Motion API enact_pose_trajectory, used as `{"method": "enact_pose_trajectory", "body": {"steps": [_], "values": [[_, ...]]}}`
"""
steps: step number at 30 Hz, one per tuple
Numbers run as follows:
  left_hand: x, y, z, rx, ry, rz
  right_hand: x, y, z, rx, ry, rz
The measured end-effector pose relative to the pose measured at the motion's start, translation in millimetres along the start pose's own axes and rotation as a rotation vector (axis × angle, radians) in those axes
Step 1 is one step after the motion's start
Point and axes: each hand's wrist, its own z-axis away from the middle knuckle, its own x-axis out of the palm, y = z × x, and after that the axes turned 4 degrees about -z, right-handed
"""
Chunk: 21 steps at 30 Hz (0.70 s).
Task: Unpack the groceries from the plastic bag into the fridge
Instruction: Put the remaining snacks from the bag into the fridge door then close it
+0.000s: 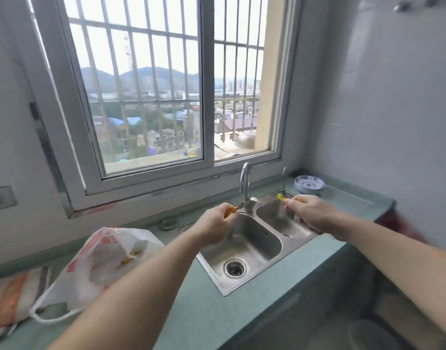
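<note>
My left hand (216,224) is curled around a small orange item (229,212), held over the near basin of the sink (244,284), just beside the tap (245,188). My right hand (309,213) pinches a small yellow item (280,197) over the far basin; both are too blurred for me to say what they are. The plastic bag (103,263) lies slumped on the counter (191,311) to my left, mouth open, with what look like more orange pieces showing inside. No fridge is in view, so I judge the carrying is still ahead. With so little of each item in my fingers, either could slip into the sink. The bag's loose handle hangs near the counter edge and could be snagged and dragged off.
</note>
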Motion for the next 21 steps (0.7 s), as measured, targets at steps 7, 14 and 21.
{"method": "enact_pose_trajectory", "body": {"steps": [7, 14, 21], "values": [[103, 186, 4, 0.287, -0.137, 0.020, -159, 79, 133, 0.167, 0.306, -0.246], [226, 419, 85, 0.678, -0.321, 0.124, -326, 165, 340, 0.229, 0.672, -0.270], [338, 613, 205, 0.973, -0.571, 0.277, -424, 227, 550, 0.267, 1.060, -0.303]]}}
